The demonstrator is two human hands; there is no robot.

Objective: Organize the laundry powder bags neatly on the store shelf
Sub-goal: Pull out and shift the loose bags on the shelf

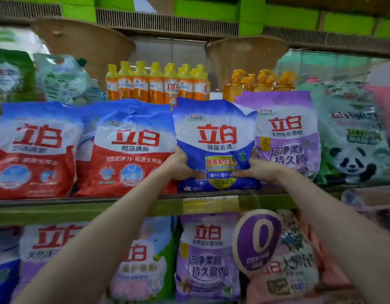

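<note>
A blue laundry powder bag (pixel 216 132) with red characters stands upright on the middle shelf (pixel 101 208), between a red-and-blue bag (pixel 128 154) and a purple bag (pixel 288 137). My left hand (pixel 178 164) grips its lower left edge, thumb on the front. My right hand (pixel 253 170) grips its lower right edge, fingers across the front. The bag's bottom sits at the shelf's front lip.
Another red-and-blue bag (pixel 33 150) stands far left, a green panda bag (pixel 352 145) far right. Orange bottles (pixel 156 84) and pump bottles (pixel 259 82) line the back. The lower shelf holds purple bags (pixel 207 257) and a pink floral bag (pixel 286 266).
</note>
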